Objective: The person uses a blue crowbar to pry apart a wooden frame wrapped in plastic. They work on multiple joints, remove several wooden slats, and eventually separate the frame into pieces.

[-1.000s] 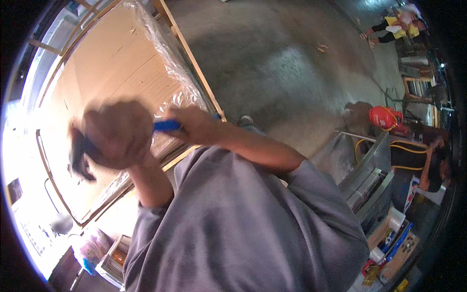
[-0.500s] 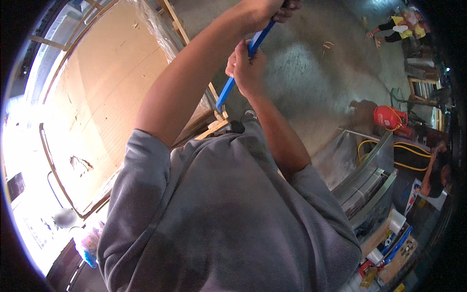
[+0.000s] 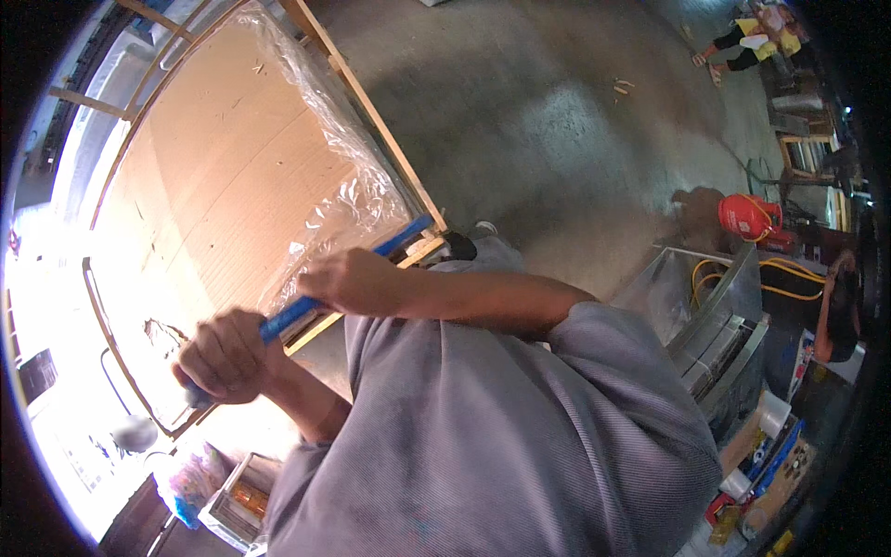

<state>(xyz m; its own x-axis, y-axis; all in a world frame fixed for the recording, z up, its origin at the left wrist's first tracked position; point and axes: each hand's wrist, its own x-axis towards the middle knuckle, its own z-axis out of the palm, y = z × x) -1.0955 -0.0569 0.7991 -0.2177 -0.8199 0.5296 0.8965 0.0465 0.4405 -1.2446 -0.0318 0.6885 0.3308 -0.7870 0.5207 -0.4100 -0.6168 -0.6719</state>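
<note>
Both my hands grip a long blue-handled tool that lies slantwise across the corner of a wooden frame. My left hand holds its lower end near my grey-sleeved chest. My right hand holds it further up the handle. The tool's dark head sits by the frame's corner. The frame is backed with brown cardboard, and crumpled clear plastic film hangs along its edge.
Grey concrete floor spreads beyond the frame. A red canister and a metal machine stand to the right, with another person beside them. Tape rolls lie at lower right. A further person sits far off.
Half a second ago my arms were raised high with the blue tool near the top of view. Now both hands have swung down to the lower left, at the frame's corner.
</note>
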